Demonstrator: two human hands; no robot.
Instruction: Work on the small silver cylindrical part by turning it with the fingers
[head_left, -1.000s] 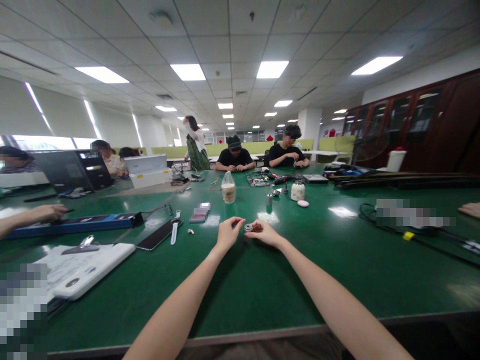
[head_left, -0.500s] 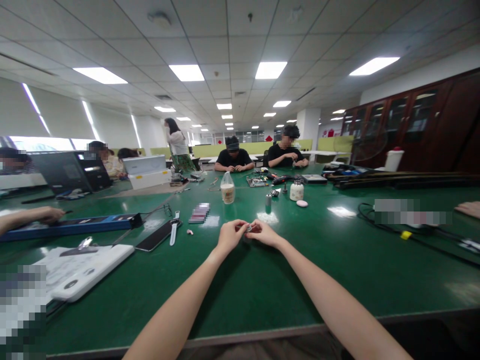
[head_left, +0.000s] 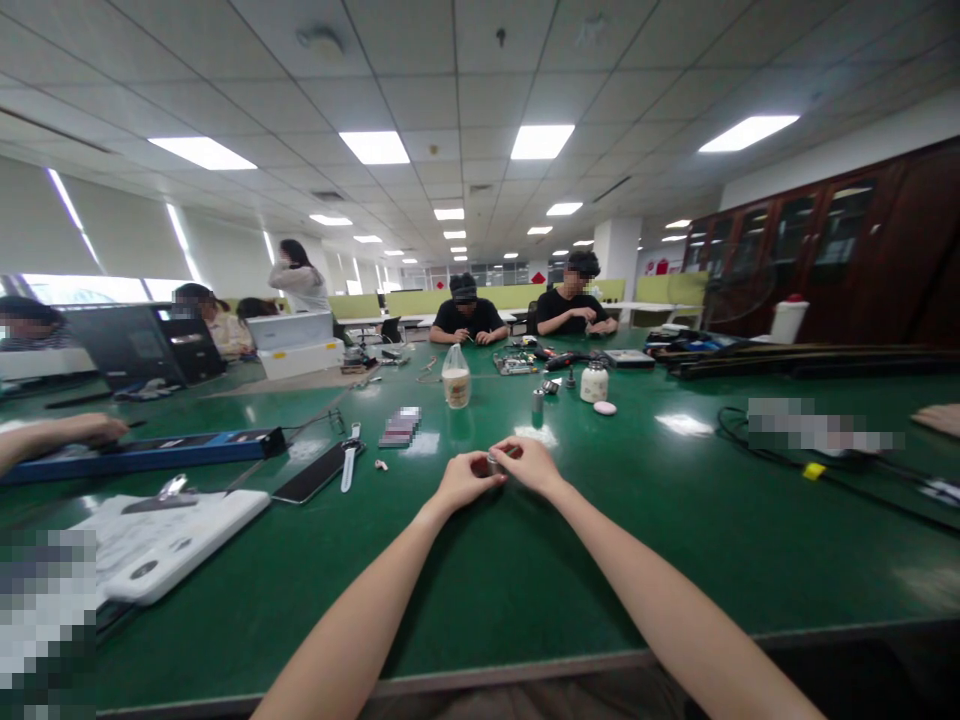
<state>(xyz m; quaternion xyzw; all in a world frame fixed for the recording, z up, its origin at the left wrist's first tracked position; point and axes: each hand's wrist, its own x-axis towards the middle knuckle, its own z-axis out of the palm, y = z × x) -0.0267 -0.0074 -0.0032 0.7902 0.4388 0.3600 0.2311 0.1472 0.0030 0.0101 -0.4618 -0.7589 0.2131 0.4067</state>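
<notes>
Two bare hands are brought together around a small metal piece point(head_left: 493, 460), low over the green table point(head_left: 480, 600). It is gripped at its side by the left hand point(head_left: 459, 483), partly closed with thumb and fingers curled, while its upper part is pinched by the thumb and fingers of the right hand point(head_left: 534, 463). Whether the underside is supported by the table cannot be told.

For good control, the piece is best steadied by the left fingers and worked lightly from above by the right — upright, with even pressure, since something so small and smooth could easily be tipped or slipped. The rim should be left uncovered where possible, so that any tilt is noticed.

No brand can be read. Print is carried by the bagged cup point(head_left: 456, 388), but it is too small; the clipboard's papers point(head_left: 112, 530) are blurred, and yellow labels are seen on the white box point(head_left: 300, 360) — their wording is lost.
</notes>
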